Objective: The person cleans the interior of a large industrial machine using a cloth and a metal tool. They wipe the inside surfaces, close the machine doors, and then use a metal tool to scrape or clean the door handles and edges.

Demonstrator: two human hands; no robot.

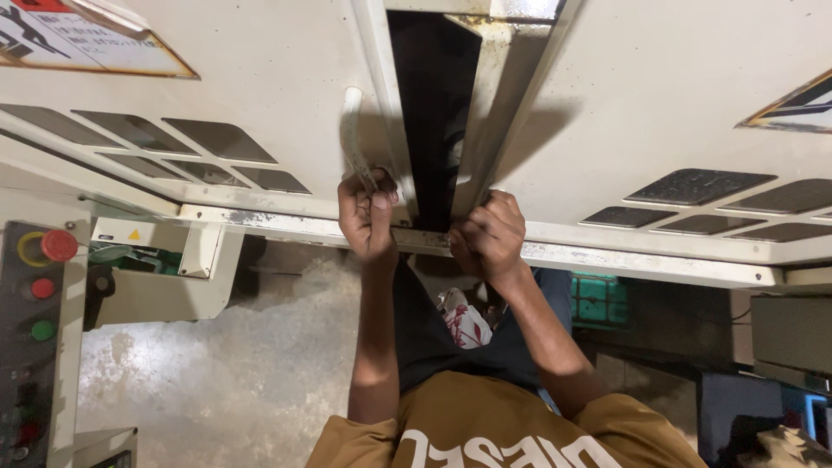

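2 sliding doors: left hand [367,217] clenched on left door handle [351,139], running toward 12 o'clock; right hand [487,236] clenched on right door edge [485,121].

Below me I see a grey concrete floor [225,364], stained and patchy; a green plastic crate [600,299] rests on it, and a control-panel stand [39,347] rises at its edge.
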